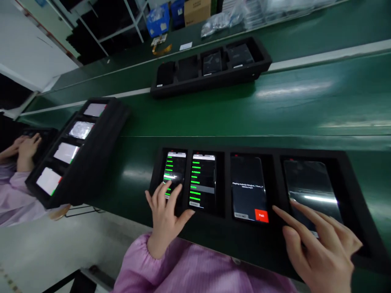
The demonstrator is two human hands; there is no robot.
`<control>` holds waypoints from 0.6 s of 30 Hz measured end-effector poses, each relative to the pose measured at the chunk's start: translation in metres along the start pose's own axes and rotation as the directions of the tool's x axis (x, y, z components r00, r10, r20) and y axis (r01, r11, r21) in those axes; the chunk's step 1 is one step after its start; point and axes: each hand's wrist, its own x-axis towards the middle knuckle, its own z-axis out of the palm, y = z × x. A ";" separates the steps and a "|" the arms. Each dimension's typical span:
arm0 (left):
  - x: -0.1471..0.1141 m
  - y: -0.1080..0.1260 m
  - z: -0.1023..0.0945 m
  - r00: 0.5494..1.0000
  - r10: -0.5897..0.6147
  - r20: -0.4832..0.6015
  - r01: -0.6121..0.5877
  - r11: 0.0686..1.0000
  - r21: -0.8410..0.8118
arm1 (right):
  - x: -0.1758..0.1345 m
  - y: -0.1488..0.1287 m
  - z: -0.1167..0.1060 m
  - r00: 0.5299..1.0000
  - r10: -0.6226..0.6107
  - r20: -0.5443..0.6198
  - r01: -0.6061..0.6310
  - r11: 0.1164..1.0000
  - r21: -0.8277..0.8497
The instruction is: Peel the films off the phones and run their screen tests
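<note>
Clock centred on the near tray (pixel 227 183); four phones sit in its slots, 9 to 3.

Left hand (pixel 165 207): fingers spread, holding nothing, over the lower half of phone one (pixel 175 162). Your right hand (pixel 324 244): loosely half-curled, nothing in its grip, fingers over the 3 o'clock phone (pixel 311 183). Contact with glass: cannot tell on either side.

Main risk: a stray tap. Your right index tip hangs just beside the red Fail key (pixel 262 215) on phone three (pixel 247 187); a small drift toward 9 could trip it. Your left thumb is near the bottom of phone two (pixel 202 179); a careless roll might touch its list.

Edges: the bench (pixel 183 118) ends toward 6, against you; a dragging sleeve (pixel 139 258) could nudge the tray that way. Side tray (pixel 116 118) between 9 and 10, far tray (pixel 207 85) at 11. Roomiest lift: toward 1.
</note>
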 end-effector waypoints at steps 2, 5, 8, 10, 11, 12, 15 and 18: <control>-0.005 -0.018 -0.005 0.995 -0.078 -0.065 0.079 0.997 0.008 | 0.001 0.002 0.002 0.999 -0.020 -0.028 0.020 1.000 -0.014; -0.011 -0.041 -0.009 0.986 -0.144 -0.084 0.148 0.988 0.053 | 0.003 0.003 0.006 0.996 -0.049 -0.071 0.046 0.998 -0.046; -0.015 -0.050 -0.009 0.987 -0.148 -0.063 0.152 0.986 0.064 | 0.005 0.001 0.008 0.994 -0.064 -0.092 0.059 0.996 -0.062; -0.014 -0.050 -0.008 0.989 -0.135 -0.056 0.138 0.989 0.057 | 0.005 -0.001 0.007 0.995 -0.064 -0.082 0.059 0.996 -0.062; -0.014 -0.049 -0.007 0.990 -0.127 -0.055 0.130 0.990 0.052 | 0.004 -0.001 0.006 0.996 -0.054 -0.066 0.050 0.997 -0.055; -0.013 -0.049 -0.007 0.991 -0.122 -0.057 0.124 0.991 0.045 | 0.003 -0.002 0.005 0.998 -0.043 -0.047 0.040 0.998 -0.049; -0.011 -0.046 -0.004 0.990 -0.129 -0.055 0.131 0.990 0.048 | 0.001 -0.003 0.004 0.999 -0.030 -0.026 0.029 0.999 -0.042; -0.011 -0.046 -0.002 0.986 -0.165 0.021 0.163 0.984 0.070 | 0.000 -0.004 0.004 0.999 -0.040 -0.033 0.038 0.998 -0.055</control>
